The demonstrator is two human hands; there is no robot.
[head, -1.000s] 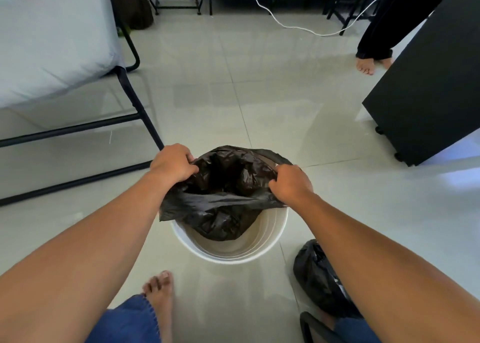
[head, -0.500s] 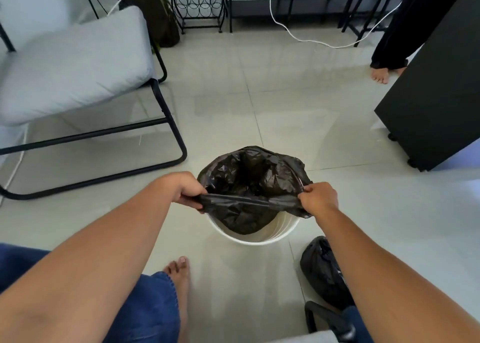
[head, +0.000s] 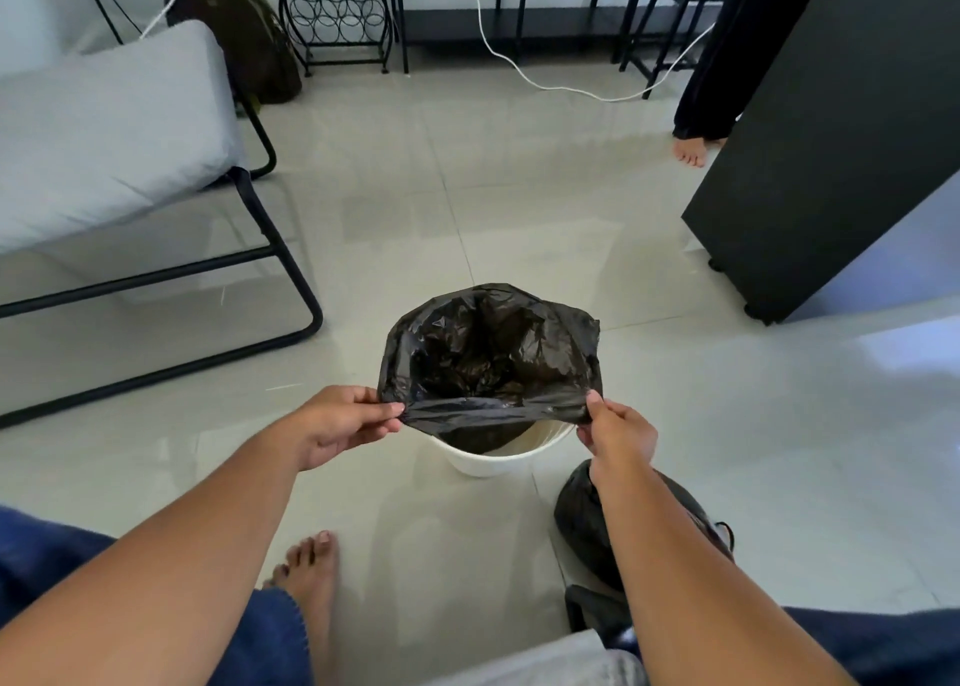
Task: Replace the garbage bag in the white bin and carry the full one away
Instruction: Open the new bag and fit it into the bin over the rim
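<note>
A home, a living room by the look of it; pale glossy floor tiles (head: 519,207) all round; a grey-cushioned lounge chair (head: 104,129) on a black tube frame beyond the left hand (head: 337,425); a wire wine rack (head: 335,10) and a dark bag (head: 244,36) by the far wall (bare feet too, very domestic).

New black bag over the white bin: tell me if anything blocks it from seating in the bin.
Nothing visible does. The new black bag hangs open directly above the white bin, pinched by the left hand and right hand. The full bag lies aside.
</note>
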